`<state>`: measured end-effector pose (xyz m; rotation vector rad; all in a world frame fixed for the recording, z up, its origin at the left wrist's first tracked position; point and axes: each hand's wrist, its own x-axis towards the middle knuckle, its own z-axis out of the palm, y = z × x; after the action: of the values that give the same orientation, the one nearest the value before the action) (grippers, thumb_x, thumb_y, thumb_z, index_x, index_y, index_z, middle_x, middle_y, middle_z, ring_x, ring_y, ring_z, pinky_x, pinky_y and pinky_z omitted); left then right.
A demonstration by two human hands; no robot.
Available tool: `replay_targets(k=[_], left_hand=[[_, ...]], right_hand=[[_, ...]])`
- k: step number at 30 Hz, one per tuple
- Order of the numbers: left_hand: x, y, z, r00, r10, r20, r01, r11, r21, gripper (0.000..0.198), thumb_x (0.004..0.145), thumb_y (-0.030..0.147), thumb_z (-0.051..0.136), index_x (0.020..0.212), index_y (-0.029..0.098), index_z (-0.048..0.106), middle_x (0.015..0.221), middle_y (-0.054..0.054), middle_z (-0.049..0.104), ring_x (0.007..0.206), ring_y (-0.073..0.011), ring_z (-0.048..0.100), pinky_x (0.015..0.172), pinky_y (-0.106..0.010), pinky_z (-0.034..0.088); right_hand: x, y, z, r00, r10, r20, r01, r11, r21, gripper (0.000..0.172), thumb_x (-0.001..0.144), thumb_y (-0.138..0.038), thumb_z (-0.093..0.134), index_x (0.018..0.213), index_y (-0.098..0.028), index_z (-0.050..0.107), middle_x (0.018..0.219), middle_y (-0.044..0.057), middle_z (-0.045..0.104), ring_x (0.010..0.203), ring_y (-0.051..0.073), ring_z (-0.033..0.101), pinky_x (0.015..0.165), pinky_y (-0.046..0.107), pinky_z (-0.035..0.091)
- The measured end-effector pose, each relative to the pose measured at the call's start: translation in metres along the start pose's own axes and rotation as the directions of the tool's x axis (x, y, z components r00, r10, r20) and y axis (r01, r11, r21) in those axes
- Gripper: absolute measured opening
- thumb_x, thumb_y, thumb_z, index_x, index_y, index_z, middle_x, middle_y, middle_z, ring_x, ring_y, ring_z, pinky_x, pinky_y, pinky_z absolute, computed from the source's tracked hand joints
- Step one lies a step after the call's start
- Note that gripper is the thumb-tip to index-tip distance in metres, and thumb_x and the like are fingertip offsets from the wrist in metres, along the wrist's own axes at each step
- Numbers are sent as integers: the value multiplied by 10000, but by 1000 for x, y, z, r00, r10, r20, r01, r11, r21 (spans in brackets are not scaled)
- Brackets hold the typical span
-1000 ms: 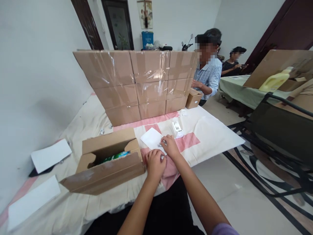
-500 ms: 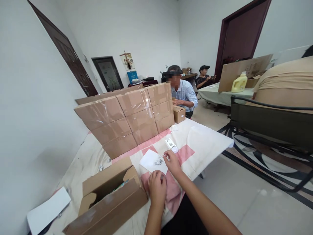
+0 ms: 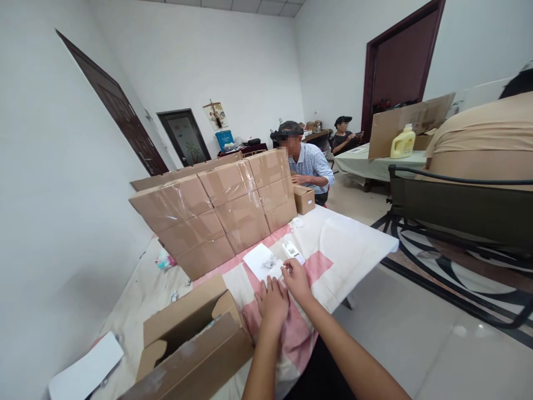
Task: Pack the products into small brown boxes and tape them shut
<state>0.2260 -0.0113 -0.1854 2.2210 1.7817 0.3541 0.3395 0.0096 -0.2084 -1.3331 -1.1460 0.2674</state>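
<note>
A white sheet of paper (image 3: 255, 259) lies on the cloth-covered table, with a small heap of greyish bits (image 3: 268, 263) on it, too small to name. My left hand (image 3: 273, 303) lies palm down at the paper's near edge, its fingers stretched out and slightly apart. Close to the paper's right corner is my right hand (image 3: 297, 282), thumb and forefinger pinched together. Whatever may be between those fingertips is too small to make out. Just beyond it rests a small white boxy item (image 3: 293, 252) with a dark patch on its face.
Taped cardboard boxes (image 3: 241, 211) form a wall at the back of the table, with a smaller box (image 3: 304, 199) at its right end. An open carton (image 3: 200, 355) stands to my left, near another white sheet (image 3: 85, 366). A person (image 3: 310, 164) sits beyond the boxes.
The camera view has tilted up slightly. My left hand has stretched its fingers forward onto the paper's near edge. My right hand has shifted a little nearer to me, still pinched.
</note>
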Motion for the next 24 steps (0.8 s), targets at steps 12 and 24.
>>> replay_targets(k=[12, 24], left_hand=[[57, 13, -23, 919, -87, -384, 36, 990, -139, 364, 966, 228, 384, 1252, 166, 599, 1328, -161, 592, 1307, -320, 488, 1083, -488, 356], [195, 35, -17, 975, -223, -20, 219, 967, -128, 463, 950, 476, 608, 1307, 182, 597, 1455, -124, 535, 1370, -313, 479, 1152, -602, 363]], right_hand=[[2, -4, 0, 1000, 22, 0, -22, 1000, -6, 101, 859, -252, 528, 878, -201, 613, 862, 52, 633, 788, 218, 588, 725, 343, 474], [2, -4, 1, 997, 64, 45, -64, 998, -2, 84, 872, -242, 531, 848, -210, 605, 843, 40, 618, 764, 209, 573, 697, 329, 447]])
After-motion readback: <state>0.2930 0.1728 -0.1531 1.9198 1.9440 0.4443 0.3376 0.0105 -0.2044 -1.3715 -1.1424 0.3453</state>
